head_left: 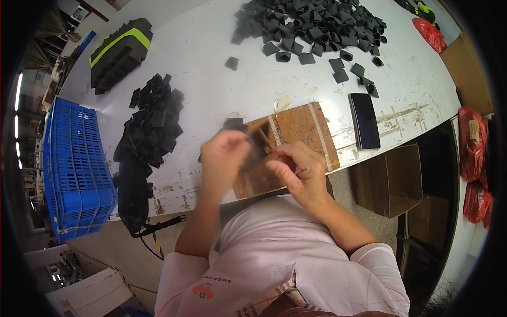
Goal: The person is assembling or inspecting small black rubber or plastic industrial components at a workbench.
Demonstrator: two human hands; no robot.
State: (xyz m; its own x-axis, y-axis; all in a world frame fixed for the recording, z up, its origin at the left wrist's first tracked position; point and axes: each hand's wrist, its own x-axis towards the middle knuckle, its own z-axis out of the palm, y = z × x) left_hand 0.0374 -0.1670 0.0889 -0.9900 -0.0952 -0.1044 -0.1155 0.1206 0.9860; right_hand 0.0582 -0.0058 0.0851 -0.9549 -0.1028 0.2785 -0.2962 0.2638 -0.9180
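Note:
Over a brown board [298, 127] at the table's front edge, my two hands work close together. My left hand [224, 158] is smeared by motion, so its fingers cannot be read. Thumb and fingers of my right hand [301, 174] are pinched together at the end of a thin brown strip-like piece [265, 138]; what exactly they grip is unclear. A blurred dark patch shows between the hands. Just beyond my left hand lies a small black piece [235, 124], partly hidden by it.
Many small black fabric loops [317, 29] are heaped at the far side. Flat black pieces [150, 121] pile up at left, near a dark stack with a lime stripe [121, 50] and a blue crate [79, 169]. A phone [364, 121] lies right; a cardboard box [388, 179] sits below.

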